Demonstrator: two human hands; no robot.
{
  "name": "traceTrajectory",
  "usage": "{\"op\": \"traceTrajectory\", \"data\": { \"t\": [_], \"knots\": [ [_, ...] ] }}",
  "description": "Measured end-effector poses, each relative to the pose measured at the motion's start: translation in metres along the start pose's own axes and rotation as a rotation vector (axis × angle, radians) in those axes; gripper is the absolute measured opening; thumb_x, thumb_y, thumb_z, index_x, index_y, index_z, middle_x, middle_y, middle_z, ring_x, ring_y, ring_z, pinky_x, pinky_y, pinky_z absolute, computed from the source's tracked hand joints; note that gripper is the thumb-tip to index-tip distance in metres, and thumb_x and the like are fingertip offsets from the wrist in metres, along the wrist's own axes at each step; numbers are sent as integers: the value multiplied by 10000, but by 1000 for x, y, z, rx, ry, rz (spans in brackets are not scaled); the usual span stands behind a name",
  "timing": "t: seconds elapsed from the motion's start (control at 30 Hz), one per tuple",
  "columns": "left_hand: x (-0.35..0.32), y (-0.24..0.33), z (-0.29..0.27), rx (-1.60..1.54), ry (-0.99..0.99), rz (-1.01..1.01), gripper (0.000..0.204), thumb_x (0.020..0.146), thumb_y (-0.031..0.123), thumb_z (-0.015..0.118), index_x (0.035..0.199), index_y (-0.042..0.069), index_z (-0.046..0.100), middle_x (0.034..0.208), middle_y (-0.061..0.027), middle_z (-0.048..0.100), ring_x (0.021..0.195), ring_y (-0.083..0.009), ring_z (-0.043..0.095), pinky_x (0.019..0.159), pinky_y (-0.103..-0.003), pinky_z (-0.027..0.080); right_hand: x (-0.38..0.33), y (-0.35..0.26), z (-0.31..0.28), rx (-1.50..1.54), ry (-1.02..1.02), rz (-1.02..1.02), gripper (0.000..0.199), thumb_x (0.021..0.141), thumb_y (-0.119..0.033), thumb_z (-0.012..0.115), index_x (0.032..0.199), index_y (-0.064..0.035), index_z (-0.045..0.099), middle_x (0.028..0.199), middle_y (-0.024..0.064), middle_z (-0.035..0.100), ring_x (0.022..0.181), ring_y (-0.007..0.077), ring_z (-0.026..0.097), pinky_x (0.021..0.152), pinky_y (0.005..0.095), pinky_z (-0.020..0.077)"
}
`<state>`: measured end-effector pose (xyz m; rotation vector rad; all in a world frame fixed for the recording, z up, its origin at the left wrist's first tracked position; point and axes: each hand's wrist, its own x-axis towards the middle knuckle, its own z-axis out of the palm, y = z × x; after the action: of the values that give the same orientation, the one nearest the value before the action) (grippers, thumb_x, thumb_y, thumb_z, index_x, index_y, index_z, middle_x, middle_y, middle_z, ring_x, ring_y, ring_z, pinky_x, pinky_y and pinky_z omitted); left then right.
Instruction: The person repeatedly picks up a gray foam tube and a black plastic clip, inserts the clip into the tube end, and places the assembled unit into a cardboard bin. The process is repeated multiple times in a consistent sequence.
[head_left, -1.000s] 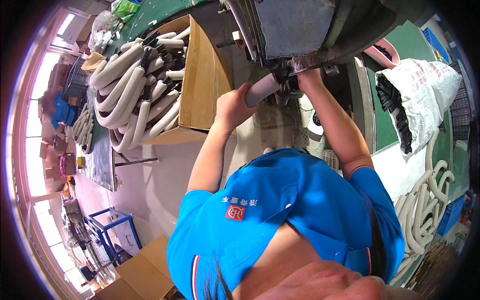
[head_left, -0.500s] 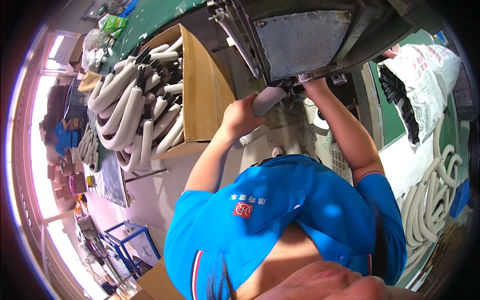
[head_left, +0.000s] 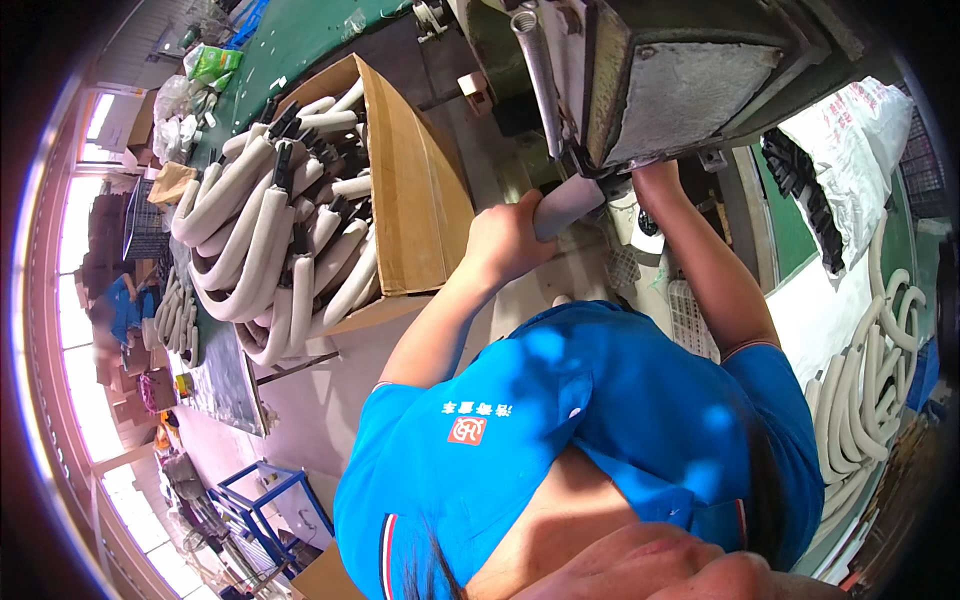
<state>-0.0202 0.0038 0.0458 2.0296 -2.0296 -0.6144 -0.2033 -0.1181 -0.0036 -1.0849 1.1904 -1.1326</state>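
Note:
A thick grey foam-covered tube [head_left: 568, 208] is gripped by my left hand [head_left: 508, 240], fingers wrapped round it. The tube's far end meets the lower edge of a dark metal machine [head_left: 700, 95], which has a worn grey plate on its face. My right hand [head_left: 656, 184] reaches up to the underside of the machine, just right of the tube's end. Its fingers are hidden behind the machine's edge, so what they touch cannot be seen. A slim metal rod [head_left: 537, 85] stands along the machine's left side.
To the left, an open cardboard box [head_left: 420, 190] is heaped with bent grey foam tubes with black ends. A white sack [head_left: 850, 150] with black parts at its mouth lies on the right-hand green table, near more curved pale tubes [head_left: 850, 410]. A blue metal frame [head_left: 270, 505] stands lower left.
The view has shifted, so the machine sits further right and shows more of its left side. Both hands and the tube appear slightly further right; my left hand keeps its grip.

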Motion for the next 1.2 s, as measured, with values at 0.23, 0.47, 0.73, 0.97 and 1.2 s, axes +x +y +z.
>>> {"op": "traceTrajectory", "data": {
  "t": [0.23, 0.47, 0.73, 0.97, 1.2],
  "knots": [
    [0, 0, -6, 2, -16, -12, 486, 644, 298, 685, 1077, 108, 575, 811, -183, 658, 767, -359, 639, 688, -442, 520, 1, 4, 5, 34, -34, -54, 521, 885, -245, 571, 1311, 14, 420, 1298, 127, 480, 1119, 203, 471, 948, 334, 381],
    [13, -9, 19, -111, -106, -49, 548, 618, 326, 689, 1104, 95, 585, 940, -195, 656, 900, -341, 631, 776, -430, 503, 15, 14, 0, -131, -95, -29, 545, 880, -269, 569, 1333, -14, 406, 1314, 121, 471, 1136, 213, 471, 950, 339, 378],
    [18, -13, 18, -70, -178, -63, 557, 604, 315, 662, 1097, 65, 596, 987, -195, 652, 930, -341, 627, 808, -421, 500, 8, 10, -4, -6, 167, 16, 357, 885, -235, 547, 1184, -41, 552, 1057, 104, 609, 939, 208, 566, 837, 324, 437],
    [14, -14, 16, -58, -92, -41, 518, 624, 305, 653, 1079, 63, 601, 978, -192, 651, 925, -345, 623, 797, -425, 504, -28, 61, -96, 433, 206, 216, 187, 901, -134, 604, 1028, 0, 627, 795, 31, 604, 694, 108, 571, 668, 237, 491],
    [11, -11, 12, -58, -77, -48, 475, 629, 294, 649, 1053, 83, 616, 941, -189, 658, 908, -344, 628, 793, -430, 506, -43, 90, -105, 516, 144, 326, 166, 915, -135, 577, 1034, -20, 587, 767, 30, 594, 691, 117, 568, 672, 257, 471]
  ]
}}
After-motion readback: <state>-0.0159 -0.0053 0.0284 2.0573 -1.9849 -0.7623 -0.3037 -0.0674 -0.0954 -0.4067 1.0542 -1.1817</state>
